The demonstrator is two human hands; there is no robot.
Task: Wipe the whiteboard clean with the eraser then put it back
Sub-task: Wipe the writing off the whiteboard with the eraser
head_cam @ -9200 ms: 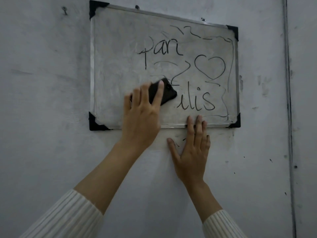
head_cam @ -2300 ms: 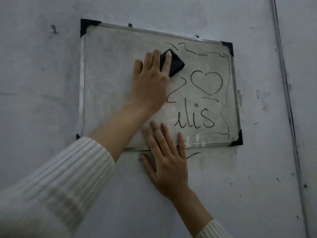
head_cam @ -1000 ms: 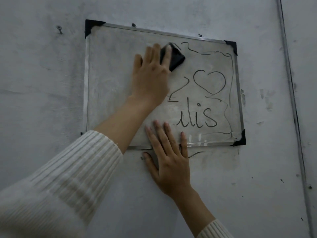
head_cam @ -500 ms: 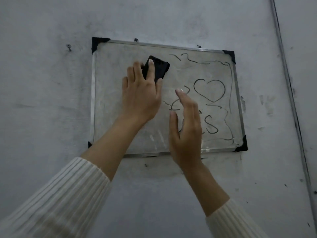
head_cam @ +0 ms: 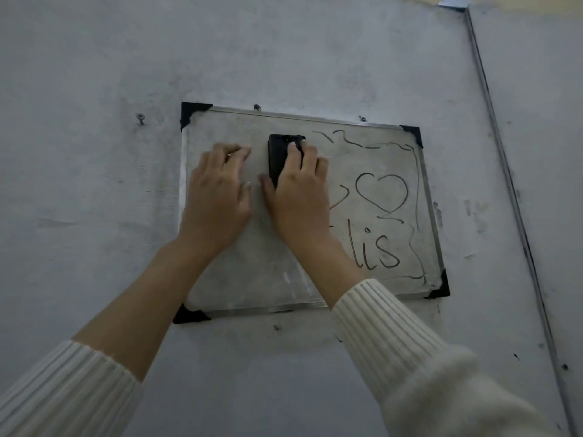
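A small whiteboard [head_cam: 252, 272] with a metal frame and black corner caps hangs on the grey wall. Its left half is wiped to a smudgy grey. On the right half a drawn heart [head_cam: 382, 192], the letters "lis" [head_cam: 375, 255] and a wavy border line remain. The black eraser [head_cam: 279, 156] lies flat against the upper middle of the board. My right hand [head_cam: 299, 197] grips it, fingers over its top and thumb at its left side. My left hand [head_cam: 217, 197] rests just left of it, fingers curled against the board, holding nothing.
A nail or screw [head_cam: 139, 117] sticks out of the wall left of the board's top corner. A thin metal strip [head_cam: 511, 184] runs down the wall at the right. Two small hooks sit on the board's top edge.
The eraser has passed from my left hand to my right hand. My right hand came up from the board's lower edge; my left hand slid off to the left.
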